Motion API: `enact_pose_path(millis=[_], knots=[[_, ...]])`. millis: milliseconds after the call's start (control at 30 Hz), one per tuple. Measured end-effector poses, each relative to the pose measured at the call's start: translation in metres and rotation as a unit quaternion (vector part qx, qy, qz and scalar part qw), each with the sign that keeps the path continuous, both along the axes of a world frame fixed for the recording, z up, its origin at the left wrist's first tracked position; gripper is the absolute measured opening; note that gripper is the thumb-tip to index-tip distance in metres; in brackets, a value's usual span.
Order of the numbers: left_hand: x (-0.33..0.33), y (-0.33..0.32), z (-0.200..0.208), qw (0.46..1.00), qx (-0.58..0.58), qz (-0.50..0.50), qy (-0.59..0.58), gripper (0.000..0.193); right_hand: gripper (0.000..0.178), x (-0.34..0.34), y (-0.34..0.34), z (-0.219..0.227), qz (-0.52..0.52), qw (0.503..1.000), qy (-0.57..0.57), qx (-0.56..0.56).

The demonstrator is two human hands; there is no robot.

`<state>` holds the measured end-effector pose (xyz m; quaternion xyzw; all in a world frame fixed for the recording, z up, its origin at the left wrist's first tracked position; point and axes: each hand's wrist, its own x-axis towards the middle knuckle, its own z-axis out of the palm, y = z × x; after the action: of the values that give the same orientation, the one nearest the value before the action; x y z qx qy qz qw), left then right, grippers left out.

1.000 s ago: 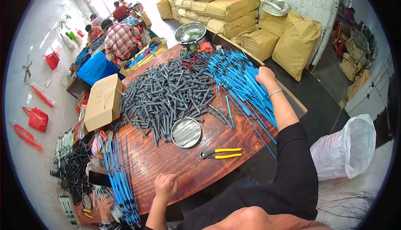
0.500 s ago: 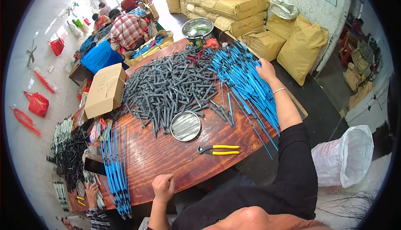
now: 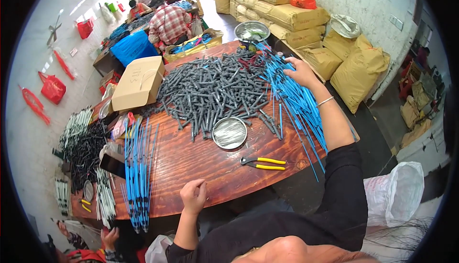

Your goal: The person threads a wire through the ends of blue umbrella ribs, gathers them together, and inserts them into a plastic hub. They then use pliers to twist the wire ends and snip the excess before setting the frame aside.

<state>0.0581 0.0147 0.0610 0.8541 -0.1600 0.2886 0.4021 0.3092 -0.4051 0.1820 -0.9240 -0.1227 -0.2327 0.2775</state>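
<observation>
At the right side of the table my right hand [image 3: 303,74] reaches over a heap of thin blue rods with black fittings [image 3: 302,105]. Its thumb and forefinger are bent but apart, and I make out no rod between them. My left hand [image 3: 194,196] is loosely curled above the near table edge, with nothing visible in it. Pliers with yellow handles [image 3: 264,163] lie between my hands. Beyond them stands a round metal dish of thin silvery pins [image 3: 229,133]. A big pile of dark grey plastic tubes [image 3: 215,91] covers the table's middle.
Bundled blue rods [image 3: 138,181] lie at the left of the wooden table [image 3: 177,167], beside black parts [image 3: 87,153]. An open cardboard box [image 3: 138,83] and a metal bowl [image 3: 252,31] stand farther back. Another person's hands [image 3: 110,238] show at lower left. Yellow sacks [image 3: 359,74] fill the back right.
My view has shifted, so the table sits farther right. Over the rods my right hand has moved left, and its thumb and forefinger now show. My left hand stays curled.
</observation>
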Motion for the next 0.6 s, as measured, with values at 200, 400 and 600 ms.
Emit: enact_pose_path(millis=[200,400,600], knots=[[0.024,0.005,0.027,0.972,-0.199,-0.002,0.128,0.009,0.018,-0.059,0.097,0.027,0.205,0.901,0.313,0.218],[0.047,-0.004,0.069,0.906,-0.382,-0.068,0.167,0.016,0.015,-0.141,0.194,-0.014,0.320,0.834,0.391,0.222],[0.053,0.011,0.036,0.872,-0.436,-0.059,0.216,0.016,0.016,-0.173,0.240,-0.080,0.338,0.877,0.298,0.168]])
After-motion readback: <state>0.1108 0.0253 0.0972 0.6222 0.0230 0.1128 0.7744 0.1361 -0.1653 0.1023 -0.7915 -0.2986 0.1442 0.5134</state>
